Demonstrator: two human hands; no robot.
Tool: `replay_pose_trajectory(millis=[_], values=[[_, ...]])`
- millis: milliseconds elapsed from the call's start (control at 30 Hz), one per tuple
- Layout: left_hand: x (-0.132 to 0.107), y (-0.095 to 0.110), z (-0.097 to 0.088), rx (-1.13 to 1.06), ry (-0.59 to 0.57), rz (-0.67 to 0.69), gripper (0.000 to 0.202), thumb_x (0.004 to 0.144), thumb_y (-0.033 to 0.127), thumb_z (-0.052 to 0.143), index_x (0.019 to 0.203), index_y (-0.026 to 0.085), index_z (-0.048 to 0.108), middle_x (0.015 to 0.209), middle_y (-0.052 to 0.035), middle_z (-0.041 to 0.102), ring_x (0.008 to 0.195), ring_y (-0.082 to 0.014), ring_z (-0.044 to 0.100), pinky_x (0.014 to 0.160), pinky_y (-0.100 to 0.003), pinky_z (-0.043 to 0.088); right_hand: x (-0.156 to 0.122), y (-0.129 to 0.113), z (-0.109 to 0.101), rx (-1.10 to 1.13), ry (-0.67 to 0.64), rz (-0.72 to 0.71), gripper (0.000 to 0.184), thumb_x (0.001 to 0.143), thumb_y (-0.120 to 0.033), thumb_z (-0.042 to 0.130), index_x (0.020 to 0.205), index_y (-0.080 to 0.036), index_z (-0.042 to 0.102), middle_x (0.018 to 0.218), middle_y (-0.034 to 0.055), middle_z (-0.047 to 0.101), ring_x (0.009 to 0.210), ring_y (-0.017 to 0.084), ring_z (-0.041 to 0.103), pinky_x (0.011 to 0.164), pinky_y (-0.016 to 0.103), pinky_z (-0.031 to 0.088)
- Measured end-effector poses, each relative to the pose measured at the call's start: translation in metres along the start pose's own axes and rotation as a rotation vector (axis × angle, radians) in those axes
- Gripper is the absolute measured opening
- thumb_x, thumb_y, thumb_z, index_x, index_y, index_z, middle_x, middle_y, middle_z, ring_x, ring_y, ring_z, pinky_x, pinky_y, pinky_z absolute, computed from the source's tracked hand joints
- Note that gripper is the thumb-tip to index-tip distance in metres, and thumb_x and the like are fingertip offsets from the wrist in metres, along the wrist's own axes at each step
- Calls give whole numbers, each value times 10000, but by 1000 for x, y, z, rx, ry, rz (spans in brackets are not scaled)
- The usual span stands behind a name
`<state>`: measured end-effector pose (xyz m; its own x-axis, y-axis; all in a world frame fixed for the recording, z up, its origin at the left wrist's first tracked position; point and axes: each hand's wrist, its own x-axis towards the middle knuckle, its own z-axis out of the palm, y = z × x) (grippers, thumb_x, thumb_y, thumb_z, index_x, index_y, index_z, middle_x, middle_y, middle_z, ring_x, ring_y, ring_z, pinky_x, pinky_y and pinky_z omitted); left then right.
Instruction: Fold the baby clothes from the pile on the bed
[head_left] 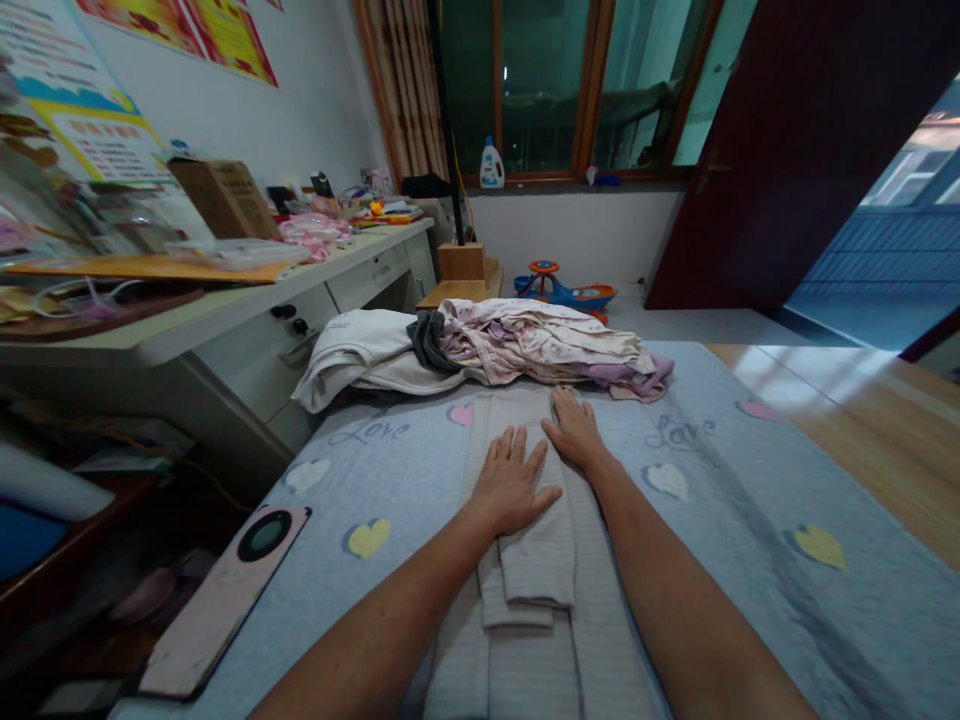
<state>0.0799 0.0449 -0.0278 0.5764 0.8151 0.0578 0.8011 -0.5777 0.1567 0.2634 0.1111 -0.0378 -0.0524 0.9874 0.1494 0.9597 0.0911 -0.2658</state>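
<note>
My left hand [514,480] and my right hand [574,430] lie flat, fingers apart, on a folded beige striped cloth [529,560]. The cloth is folded in layers and rests on a light blue bed sheet [750,560] printed with hearts and "Love". Just beyond my fingertips sits a heap of folded and crumpled clothes [525,350], in white, pink and dark grey. To the left of my left forearm, a smartphone in a pink case [225,600] lies at the bed's edge, face down with its round camera up.
A white desk with drawers [300,320] runs along the left of the bed, its top crowded with papers, a cardboard box and small items. Beyond the bed stand a toy ride-on car [566,290] and a wooden stand. A dark red door [787,150] stands open at right.
</note>
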Motion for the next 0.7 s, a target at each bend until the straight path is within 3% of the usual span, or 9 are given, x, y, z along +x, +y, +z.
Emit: replay_pose_trajectory(millis=[133, 267, 533, 700], values=[[-1, 0, 2, 6, 5, -12, 848, 921, 726, 345, 1572, 186, 282, 1659, -158, 188, 1528, -376, 118, 1215, -542, 163, -5, 1, -2, 34, -84, -110, 547, 993, -304, 370, 1526, -181, 382, 1615, 113, 326, 1495, 211, 272, 1198, 482, 212], [-1, 0, 3, 8, 15, -14, 894, 920, 730, 330, 1552, 97, 303, 1648, -199, 197, 1528, -366, 124, 1222, -518, 158, -5, 2, -1, 25, -88, -123, 534, 1002, -325, 366, 1511, -170, 408, 1607, 115, 343, 1487, 215, 294, 1190, 457, 242], [-1, -1, 3, -4, 52, -51, 857, 937, 697, 320, 1542, 92, 302, 1639, -184, 239, 1534, -314, 142, 1225, -499, 152, -3, 0, -4, 23, -64, -99, 523, 993, -295, 388, 1488, -130, 428, 1588, 143, 372, 1472, 218, 318, 1174, 420, 281], [-1, -1, 5, 27, 62, -74, 854, 952, 677, 295, 1543, 61, 294, 1634, -199, 243, 1530, -305, 163, 1225, -495, 158, -17, -10, -8, 58, -73, -111, 532, 1003, -275, 346, 1519, -149, 381, 1607, 129, 339, 1493, 220, 271, 1188, 471, 240]])
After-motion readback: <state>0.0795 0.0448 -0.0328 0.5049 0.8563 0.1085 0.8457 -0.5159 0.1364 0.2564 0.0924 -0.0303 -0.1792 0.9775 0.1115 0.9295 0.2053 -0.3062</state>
